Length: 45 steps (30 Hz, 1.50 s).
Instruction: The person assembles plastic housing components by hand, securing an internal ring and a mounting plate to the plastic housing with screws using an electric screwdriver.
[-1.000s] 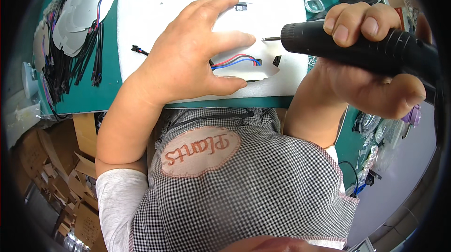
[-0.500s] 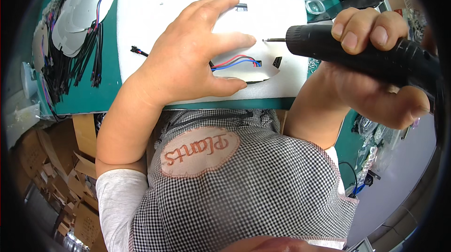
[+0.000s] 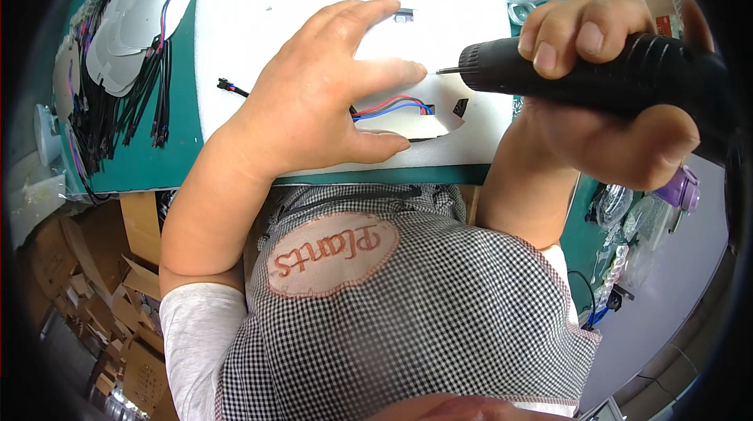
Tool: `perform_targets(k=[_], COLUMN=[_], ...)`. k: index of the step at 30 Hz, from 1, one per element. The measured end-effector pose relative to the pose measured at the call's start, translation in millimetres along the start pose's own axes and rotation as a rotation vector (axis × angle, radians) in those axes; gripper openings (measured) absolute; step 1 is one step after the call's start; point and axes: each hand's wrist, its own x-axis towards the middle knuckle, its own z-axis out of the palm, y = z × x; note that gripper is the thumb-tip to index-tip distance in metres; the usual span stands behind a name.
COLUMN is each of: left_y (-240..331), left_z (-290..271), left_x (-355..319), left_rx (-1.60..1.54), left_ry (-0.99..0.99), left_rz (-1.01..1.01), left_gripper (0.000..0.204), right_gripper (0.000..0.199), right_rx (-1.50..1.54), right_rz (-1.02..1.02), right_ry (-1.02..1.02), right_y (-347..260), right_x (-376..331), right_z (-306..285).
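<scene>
Left hand splayed on white plate by desk's near edge, right hand gripping driver; slipping bit could jab that fingertip.

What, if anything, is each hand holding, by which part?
Right grip: black cylindrical handheld screwdriver, around its body. Left grip: nothing clasped, spread over flat white plate.

Upper right: the right hand grips a black screwdriver — bit pointing left. Upper centre: the left hand lies spread over a white plate with coloured wires — atop white foam.
</scene>
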Motion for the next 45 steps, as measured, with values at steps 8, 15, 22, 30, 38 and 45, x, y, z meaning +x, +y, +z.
perform_targets(k=[8, 15, 22, 30, 38, 45], left_y=[3, 4, 6, 11, 9, 4], left_z=[1, 3, 3, 3, 3, 1], left_x=[2, 0, 5, 9, 8, 1], left_rx=[0.0, 0.033, 0.075, 0.041, 0.039, 0.092], left_ry=[-0.008, -0.04, -0.054, -0.036, -0.031, -0.082], left_rz=[0.012, -0.02, -0.013, 0.008, 0.015, -0.026], left_gripper=[0.057, 0.057, 0.061, 0.06, 0.061, 0.073], right_gripper=[0.072, 0.059, 0.044, 0.051, 0.05, 0.057], right_rx=[-0.047, -0.226, -0.688, -0.59, -0.488, -0.192], right_rz=[0.003, 0.045, 0.077, 0.021, 0.054, 0.08], right_ry=[0.212, 0.617, 0.928, 0.999, 0.84, 0.599], right_y=[1, -59, -98, -95, -86, -75], right_x=[-5, -23, -42, -55, -53, -39], right_z=[22, -12, -39, -48, -41, -18])
